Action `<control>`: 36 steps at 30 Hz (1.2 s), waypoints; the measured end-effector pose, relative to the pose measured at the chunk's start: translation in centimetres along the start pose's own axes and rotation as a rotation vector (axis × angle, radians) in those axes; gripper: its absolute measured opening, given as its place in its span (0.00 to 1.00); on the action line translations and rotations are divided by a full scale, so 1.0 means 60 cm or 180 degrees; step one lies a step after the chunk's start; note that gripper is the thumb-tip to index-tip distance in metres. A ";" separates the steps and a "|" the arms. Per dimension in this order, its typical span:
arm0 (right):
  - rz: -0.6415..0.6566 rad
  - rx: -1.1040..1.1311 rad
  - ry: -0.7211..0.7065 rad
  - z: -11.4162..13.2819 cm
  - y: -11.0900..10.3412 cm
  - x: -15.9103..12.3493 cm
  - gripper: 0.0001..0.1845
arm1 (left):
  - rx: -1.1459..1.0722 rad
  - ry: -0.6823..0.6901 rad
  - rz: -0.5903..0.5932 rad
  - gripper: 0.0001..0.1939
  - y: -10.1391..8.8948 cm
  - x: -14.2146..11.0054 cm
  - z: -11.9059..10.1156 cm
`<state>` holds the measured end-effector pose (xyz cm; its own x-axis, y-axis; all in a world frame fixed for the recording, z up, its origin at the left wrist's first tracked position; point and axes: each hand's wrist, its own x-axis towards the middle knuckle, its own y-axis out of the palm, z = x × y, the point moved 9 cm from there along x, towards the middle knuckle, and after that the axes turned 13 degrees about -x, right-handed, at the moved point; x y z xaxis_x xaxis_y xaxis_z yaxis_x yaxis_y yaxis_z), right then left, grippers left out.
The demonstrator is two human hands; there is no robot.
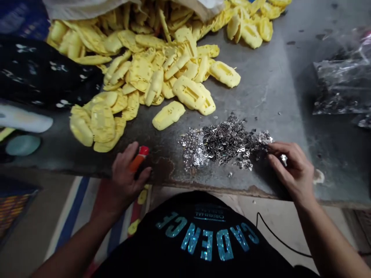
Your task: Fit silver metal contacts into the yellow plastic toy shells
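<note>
Grey table (255, 81); yellow plastic pieces (189, 92) heaped far side; metal-bits pile (226, 141) nearer, long axis left-right, between hands. Right hand (295, 170) closer, half-curled at pile's right end, grip unclear; left hand (124, 177) loosely wraps orange tool (137, 162).

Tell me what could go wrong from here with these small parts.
One loose shiny piece lies between the pile and the table's front edge; a sweep of the right hand might knock it off.
The silvery pieces touch the dark metal pieces, so the two could get mixed.
The heaped yellow plastic shells might slide down onto the pile if bumped.
</note>
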<state>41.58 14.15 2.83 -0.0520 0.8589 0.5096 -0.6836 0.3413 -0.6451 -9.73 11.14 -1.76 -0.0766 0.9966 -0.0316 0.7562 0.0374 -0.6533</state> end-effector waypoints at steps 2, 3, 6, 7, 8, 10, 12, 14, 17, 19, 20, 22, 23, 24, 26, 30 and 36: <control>-0.0058 -0.0024 0.0257 -0.027 0.002 -0.011 0.25 | 0.0440 0.0439 -0.0192 0.30 0.001 -0.004 -0.008; -0.0120 0.0015 0.0488 -0.046 0.000 -0.016 0.30 | 0.0686 0.0627 -0.0228 0.31 0.003 -0.009 -0.010; -0.0195 0.0188 0.1139 -0.088 0.000 -0.030 0.37 | 0.1065 0.0808 -0.0264 0.39 0.005 -0.019 0.008; -0.0159 0.0186 0.1228 -0.092 0.003 -0.031 0.38 | 0.1086 0.0852 -0.0345 0.39 0.003 -0.020 0.016; -0.0089 0.0145 0.1252 -0.092 0.007 -0.030 0.37 | 0.1065 0.0937 -0.0488 0.38 0.000 -0.021 0.021; 0.0094 -0.0005 0.1239 -0.090 0.015 -0.027 0.36 | 0.1006 0.1139 -0.0844 0.38 -0.005 -0.022 0.027; 0.0152 -0.0108 0.1280 -0.091 0.015 -0.025 0.33 | 0.1036 0.1330 -0.1112 0.40 -0.004 -0.025 0.025; 0.0038 -0.0157 0.1314 -0.092 0.004 -0.024 0.30 | 0.1120 0.1450 -0.1112 0.40 0.005 -0.027 0.017; -0.0308 -0.0521 0.0946 -0.058 -0.018 -0.012 0.21 | 0.1165 0.1505 -0.0906 0.32 0.013 -0.034 -0.002; -0.0485 -0.0762 0.0567 -0.011 -0.022 0.007 0.14 | 0.1168 0.1584 -0.0825 0.25 0.015 -0.040 -0.018; -0.0490 -0.0814 0.0418 0.016 -0.017 0.020 0.12 | 0.1157 0.1679 -0.0773 0.22 0.018 -0.043 -0.027; -0.0304 -0.0800 0.0176 0.071 0.008 0.056 0.10 | 0.1077 0.1885 -0.0695 0.23 0.023 -0.048 -0.042; -0.0110 -0.0794 0.0045 0.098 0.029 0.078 0.09 | 0.1008 0.2011 -0.0685 0.24 0.025 -0.051 -0.048; 0.0111 -0.0789 -0.0091 0.124 0.052 0.102 0.09 | 0.0935 0.2122 -0.0703 0.25 0.025 -0.053 -0.052; 0.0527 -0.0814 -0.0311 0.161 0.102 0.151 0.08 | 0.0879 0.2287 -0.0711 0.24 0.028 -0.054 -0.056; 0.1108 -0.1321 -0.0472 0.171 0.212 0.247 0.20 | 0.0848 0.2477 -0.0731 0.23 0.029 -0.056 -0.058; 0.1587 -0.2217 -0.0545 0.148 0.376 0.348 0.53 | 0.0427 0.2309 -0.0720 0.19 0.025 -0.050 -0.057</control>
<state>18.60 36.37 3.99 -0.3735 0.9201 0.1178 0.0455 0.1450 -0.9884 -6.14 8.46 -0.08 0.2602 0.7665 0.5871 0.6840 0.2829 -0.6724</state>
